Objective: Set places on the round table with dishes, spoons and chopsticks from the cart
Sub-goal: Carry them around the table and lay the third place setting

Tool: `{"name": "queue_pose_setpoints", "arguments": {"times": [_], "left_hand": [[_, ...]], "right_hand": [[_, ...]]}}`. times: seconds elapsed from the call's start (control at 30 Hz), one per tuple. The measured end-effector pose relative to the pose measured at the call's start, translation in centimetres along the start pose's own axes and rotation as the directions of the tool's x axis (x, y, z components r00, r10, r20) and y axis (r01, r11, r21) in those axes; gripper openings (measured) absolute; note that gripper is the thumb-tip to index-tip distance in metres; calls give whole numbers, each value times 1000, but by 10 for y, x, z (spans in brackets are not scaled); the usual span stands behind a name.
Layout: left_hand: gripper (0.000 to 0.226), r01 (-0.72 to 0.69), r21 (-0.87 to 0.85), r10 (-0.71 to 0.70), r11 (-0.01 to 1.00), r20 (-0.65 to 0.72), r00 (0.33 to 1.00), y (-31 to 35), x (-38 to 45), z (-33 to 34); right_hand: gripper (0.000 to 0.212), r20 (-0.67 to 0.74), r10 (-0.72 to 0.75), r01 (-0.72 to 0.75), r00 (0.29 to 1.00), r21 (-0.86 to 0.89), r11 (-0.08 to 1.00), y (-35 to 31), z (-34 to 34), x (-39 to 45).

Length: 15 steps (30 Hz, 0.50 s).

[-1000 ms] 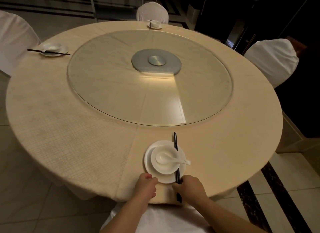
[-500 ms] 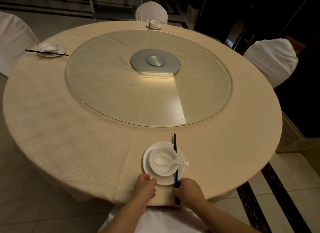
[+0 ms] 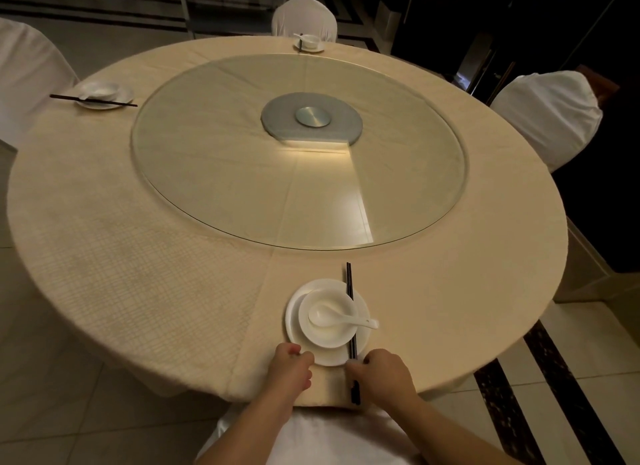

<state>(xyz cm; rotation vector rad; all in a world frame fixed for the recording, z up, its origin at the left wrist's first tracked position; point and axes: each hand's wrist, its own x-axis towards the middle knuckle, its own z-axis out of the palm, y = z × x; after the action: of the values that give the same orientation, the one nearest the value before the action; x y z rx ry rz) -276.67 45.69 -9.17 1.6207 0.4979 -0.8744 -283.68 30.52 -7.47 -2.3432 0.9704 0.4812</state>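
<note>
A white plate (image 3: 298,329) lies near the front edge of the round table (image 3: 138,274). A white bowl (image 3: 329,333) stands on it, holding a white spoon (image 3: 332,317) whose handle points right. Black chopsticks (image 3: 350,298) lie across the plate's right side, their near ends past the table's edge. My left hand (image 3: 291,369) pinches the plate's near left rim. My right hand (image 3: 382,374) is closed on the chopsticks at the plate's near right rim.
A glass turntable (image 3: 207,174) fills the table's middle. Set places lie at the far left (image 3: 104,94) and far side (image 3: 310,44). White-covered chairs stand at the left (image 3: 27,66), far side (image 3: 304,16), right (image 3: 550,115) and just below my arms (image 3: 311,437).
The plate with bowl, spoon and chopsticks has slid slightly left and toward me. Both hands kept their hold at its near rim.
</note>
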Motion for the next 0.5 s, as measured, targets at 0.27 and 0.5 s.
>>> {"name": "queue_pose_setpoints", "arguments": {"times": [0.27,0.5], "left_hand": [[30,-5,-16,5,1000,11,1000,-1,2,-1],[30,-10,-33,10,999,-5,1000,-4,4,-6]], "right_hand": [[47,-235,85,-37,968,204,978,-1,-28,17],[41,-226,55,-4,973,224,975,-9,-35,30]]}}
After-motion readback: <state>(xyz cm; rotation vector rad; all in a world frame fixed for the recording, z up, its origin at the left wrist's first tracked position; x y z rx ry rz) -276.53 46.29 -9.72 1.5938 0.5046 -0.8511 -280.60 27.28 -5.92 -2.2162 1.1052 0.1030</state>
